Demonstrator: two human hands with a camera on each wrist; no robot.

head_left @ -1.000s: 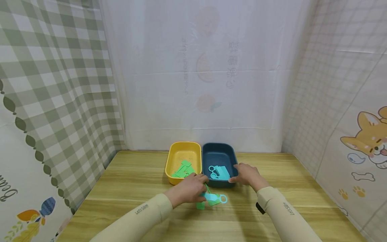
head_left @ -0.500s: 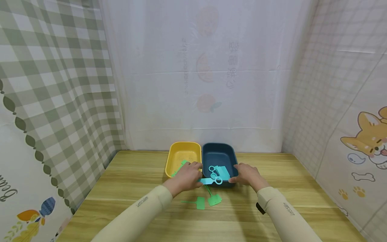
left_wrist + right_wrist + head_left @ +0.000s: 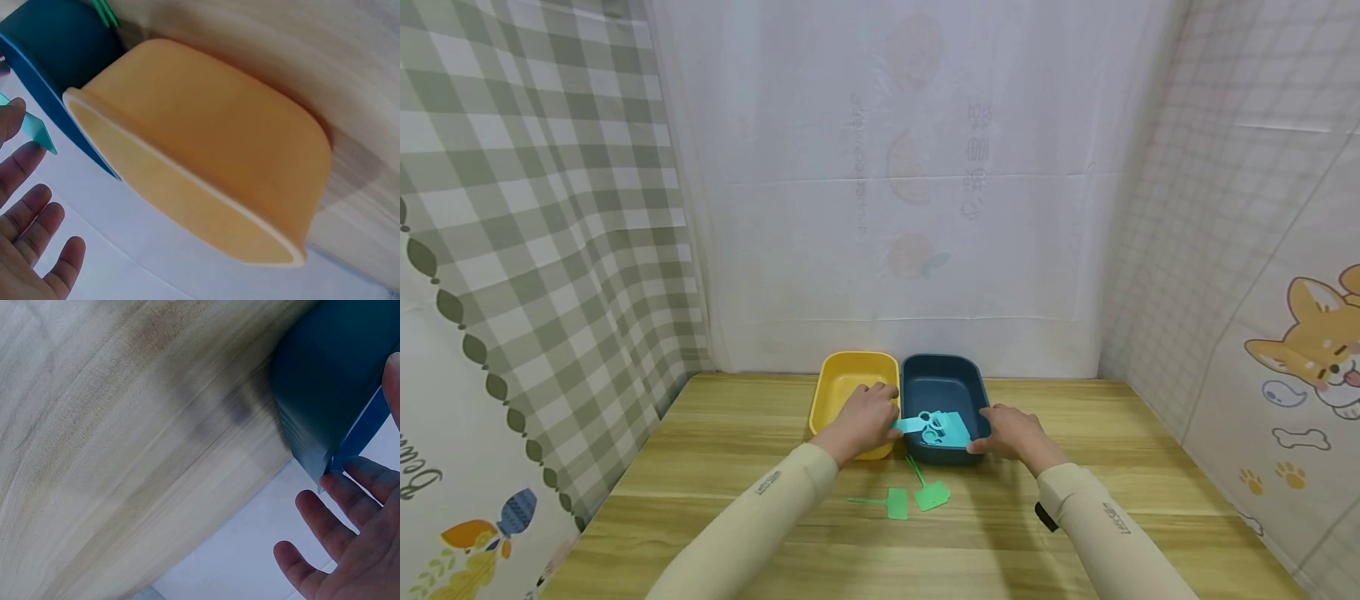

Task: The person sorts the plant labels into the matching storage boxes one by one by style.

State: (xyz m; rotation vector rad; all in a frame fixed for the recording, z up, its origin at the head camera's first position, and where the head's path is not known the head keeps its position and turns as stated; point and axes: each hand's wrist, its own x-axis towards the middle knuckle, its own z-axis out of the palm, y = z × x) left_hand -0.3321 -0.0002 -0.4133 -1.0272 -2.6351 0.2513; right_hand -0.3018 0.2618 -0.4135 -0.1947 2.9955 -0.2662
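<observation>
My left hand [image 3: 859, 422] pinches the flat end of a turquoise ring tag [image 3: 911, 425] between thumb and index finger. In the left wrist view, a corner of this tag [image 3: 39, 132] sticks out past the fingertips, and the other fingers are spread loosely. The tag's ring end reaches over the dark blue bin [image 3: 943, 390], overlapping several turquoise tags [image 3: 957, 430] lying inside. At that bin's near right corner, my right hand [image 3: 1013, 434] holds the rim, thumb toward the front and fingers along the side. The right wrist view shows its fingertips [image 3: 337, 481] at the bin's edge.
A yellow bin [image 3: 841, 379] stands against the blue one's left side, its near part hidden behind my left hand. In front, two green tags with thin tails, one left [image 3: 897, 503] and one right [image 3: 933, 496], lie on the wooden table [image 3: 760, 517]. Curtains enclose the back and sides.
My left hand has lifted the turquoise tag from above the green tags and carried it forward over the blue bin, uncovering the green tags. The right hand has stayed at the bin's corner.
</observation>
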